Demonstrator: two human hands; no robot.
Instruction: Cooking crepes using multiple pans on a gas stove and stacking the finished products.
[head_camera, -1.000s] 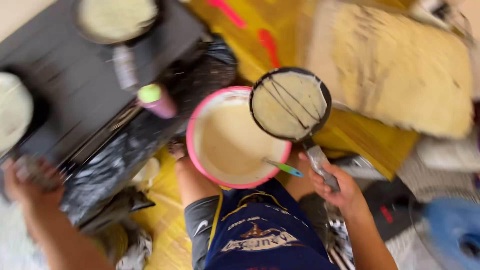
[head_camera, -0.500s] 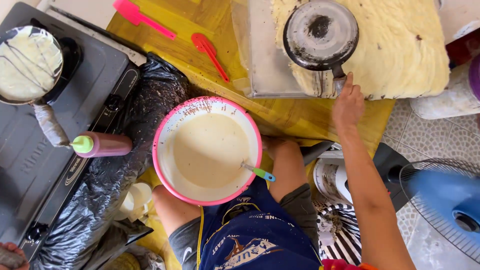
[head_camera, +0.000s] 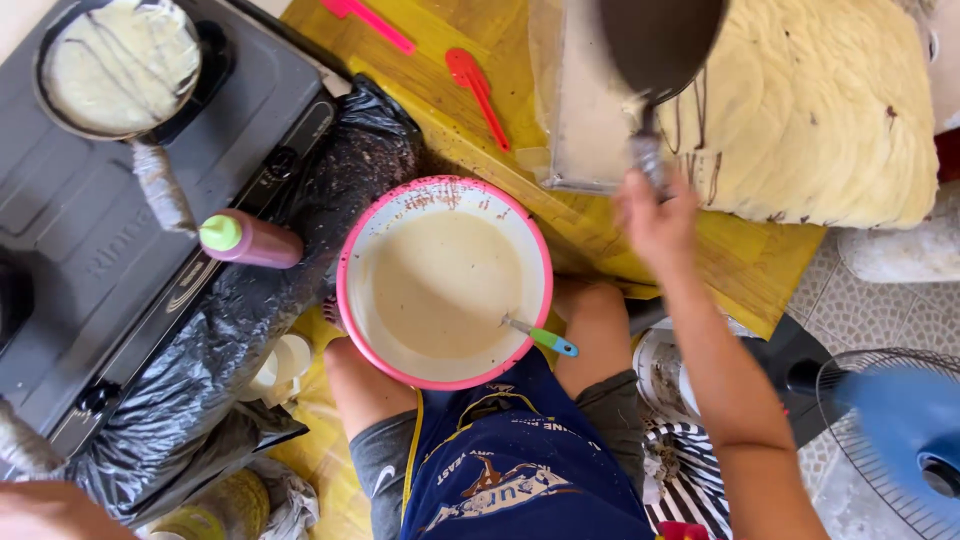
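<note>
1. Firmly, the right hand (head_camera: 655, 215) is closed round the handle of a dark pan (head_camera: 660, 45), which hangs tilted over the stack of thin pancakes (head_camera: 830, 120).
2. Below it, a pink-rimmed bowl of batter (head_camera: 445, 285) sits between the knees, a spoon (head_camera: 540, 337) resting in it.
3. Left of the bowl lies a squeeze bottle (head_camera: 250, 240); a second pan (head_camera: 120, 65) sits on the stove (head_camera: 90, 260).
4. The left hand (head_camera: 40, 510) shows only at the bottom corner; I cannot tell its grip.

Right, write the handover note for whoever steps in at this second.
Right hand: grips the handle of a dark pan, tipped over the stack of thin crepes.
Left hand: only partly in view at the lower left edge, its grip cannot be told.
Batter bowl sits between the knees, ladle inside. A second pan with a crepe rests on the stove.
</note>
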